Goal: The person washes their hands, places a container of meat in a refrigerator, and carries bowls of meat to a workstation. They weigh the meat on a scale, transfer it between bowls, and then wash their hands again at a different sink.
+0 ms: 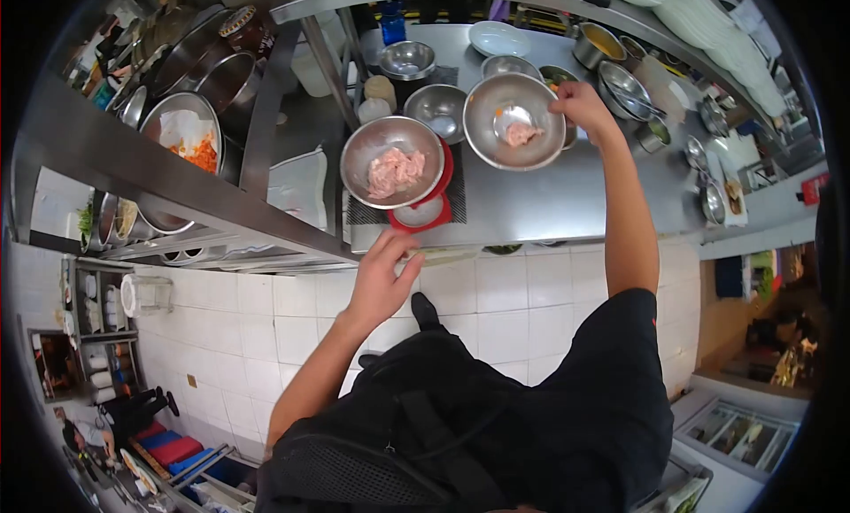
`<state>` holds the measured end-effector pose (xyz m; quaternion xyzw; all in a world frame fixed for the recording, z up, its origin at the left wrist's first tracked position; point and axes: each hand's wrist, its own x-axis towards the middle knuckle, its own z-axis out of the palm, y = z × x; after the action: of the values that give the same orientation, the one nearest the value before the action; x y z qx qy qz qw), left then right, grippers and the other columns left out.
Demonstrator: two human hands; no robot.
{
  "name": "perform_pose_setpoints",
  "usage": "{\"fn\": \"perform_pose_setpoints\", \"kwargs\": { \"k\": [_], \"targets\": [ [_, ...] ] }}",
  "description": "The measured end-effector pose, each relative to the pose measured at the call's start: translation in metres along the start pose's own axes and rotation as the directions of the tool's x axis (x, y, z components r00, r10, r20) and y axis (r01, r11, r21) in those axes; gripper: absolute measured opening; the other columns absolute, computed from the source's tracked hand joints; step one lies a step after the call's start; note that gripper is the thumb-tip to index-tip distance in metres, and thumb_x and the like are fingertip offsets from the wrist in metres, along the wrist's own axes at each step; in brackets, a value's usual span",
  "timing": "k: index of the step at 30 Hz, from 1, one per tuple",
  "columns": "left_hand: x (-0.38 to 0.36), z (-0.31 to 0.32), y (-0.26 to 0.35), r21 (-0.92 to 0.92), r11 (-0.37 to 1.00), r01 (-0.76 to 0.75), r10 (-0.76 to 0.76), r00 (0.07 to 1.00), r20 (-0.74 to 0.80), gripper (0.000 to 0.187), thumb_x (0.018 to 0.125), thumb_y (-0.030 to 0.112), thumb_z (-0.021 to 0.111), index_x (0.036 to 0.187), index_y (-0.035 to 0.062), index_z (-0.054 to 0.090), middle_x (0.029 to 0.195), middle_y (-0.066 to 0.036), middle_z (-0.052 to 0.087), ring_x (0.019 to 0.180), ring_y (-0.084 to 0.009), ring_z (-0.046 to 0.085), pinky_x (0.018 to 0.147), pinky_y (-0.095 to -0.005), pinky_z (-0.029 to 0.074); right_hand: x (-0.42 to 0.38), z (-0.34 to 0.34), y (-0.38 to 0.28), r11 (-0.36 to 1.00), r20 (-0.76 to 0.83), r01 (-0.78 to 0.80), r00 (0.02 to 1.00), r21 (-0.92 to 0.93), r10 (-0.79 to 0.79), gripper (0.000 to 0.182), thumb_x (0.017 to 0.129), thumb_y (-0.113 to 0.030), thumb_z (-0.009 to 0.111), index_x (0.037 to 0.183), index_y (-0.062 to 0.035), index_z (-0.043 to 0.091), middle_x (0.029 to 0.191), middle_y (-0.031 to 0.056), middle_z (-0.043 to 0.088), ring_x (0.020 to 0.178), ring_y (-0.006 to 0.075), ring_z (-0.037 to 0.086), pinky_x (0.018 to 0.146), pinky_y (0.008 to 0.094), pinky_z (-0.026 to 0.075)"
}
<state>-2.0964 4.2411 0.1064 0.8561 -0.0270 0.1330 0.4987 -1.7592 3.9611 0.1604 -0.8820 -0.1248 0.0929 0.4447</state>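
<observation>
My right hand (583,111) pinches the right rim of a metal bowl (482,141), which is tilted toward me above the counter. A small lump of pale pink raw meat (521,134) and a few orange bits lie in it. To the left, another metal bowl (356,169) rests on a red kitchen scale (430,217) and holds a larger heap of raw meat strips (395,171). Just below the scale, in front of the counter edge, my left hand (382,278) has its fingers loosely bent and apart, with nothing in them.
Several metal bowls, such as one (407,60) at the back, stand on the steel counter (522,203). A white dish (499,38) sits behind them. Pots (598,46) are at the back right. A steel shelf post (322,48) rises at left. Another person (133,420) is at the lower left.
</observation>
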Motion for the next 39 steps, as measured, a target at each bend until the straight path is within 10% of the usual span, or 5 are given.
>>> {"fn": "perform_pose_setpoints", "kwargs": {
  "k": [6, 9, 28, 39],
  "targets": [
    [0.035, 0.0, 0.08, 0.51, 0.587, -0.629, 0.542, 0.773, 0.33, 0.017, 0.075, 0.009, 0.061, 0.092, 0.0043, 0.064, 0.093, -0.006, 0.056, 0.093, -0.0224, 0.053, 0.084, -0.0367, 0.039, -0.132, 0.007, -0.034, 1.0, 0.298, -0.012, 0.954, 0.01, 0.009, 0.022, 0.07, -0.007, 0.067, 0.065, -0.0104, 0.045, 0.061, -0.0068, 0.044, 0.055, 0.0039, 0.041, 0.048, 0.0223, 0.031],
    [0.01, 0.001, 0.086, 0.613, 0.404, -0.679, 0.385, 0.734, 0.559, 0.035, 0.076, 0.017, 0.062, 0.107, 0.0022, 0.063, 0.101, -0.005, 0.058, 0.098, -0.0215, 0.052, 0.088, -0.0366, 0.036, -0.182, 0.04, -0.075, 0.99, 0.363, 0.099, 0.93, -0.099, -0.057, 0.024, 0.067, -0.009, 0.066, 0.064, -0.0073, 0.043, 0.06, -0.0049, 0.043, 0.057, 0.0063, 0.04, 0.049, 0.0254, 0.031],
    [-0.22, -0.153, -0.001, 0.813, 0.375, -0.446, -0.012, 0.874, 0.485, 0.034, 0.083, 0.027, 0.059, 0.106, 0.0026, 0.065, 0.113, -0.006, 0.057, 0.099, -0.0227, 0.05, 0.092, -0.0386, 0.035, -0.301, 0.288, -0.197, 0.871, 0.578, 0.467, 0.757, -0.153, -0.305, 0.022, 0.063, -0.013, 0.066, 0.064, 0.0, 0.048, 0.058, 0.0126, 0.052, 0.057, 0.0252, 0.052, 0.054, 0.0393, 0.04],
    [-0.268, -0.213, -0.041, 0.853, 0.388, -0.348, 0.131, 0.937, 0.323, 0.027, 0.084, 0.023, 0.055, 0.097, 0.0048, 0.07, 0.122, -0.008, 0.059, 0.113, -0.0252, 0.049, 0.102, -0.0433, 0.033, -0.298, 0.366, -0.224, 0.867, 0.655, 0.498, 0.662, -0.022, -0.364, 0.023, 0.062, -0.013, 0.066, 0.061, -0.0006, 0.046, 0.056, 0.0108, 0.047, 0.055, 0.0192, 0.047, 0.05, 0.0376, 0.037]
  ]
}}
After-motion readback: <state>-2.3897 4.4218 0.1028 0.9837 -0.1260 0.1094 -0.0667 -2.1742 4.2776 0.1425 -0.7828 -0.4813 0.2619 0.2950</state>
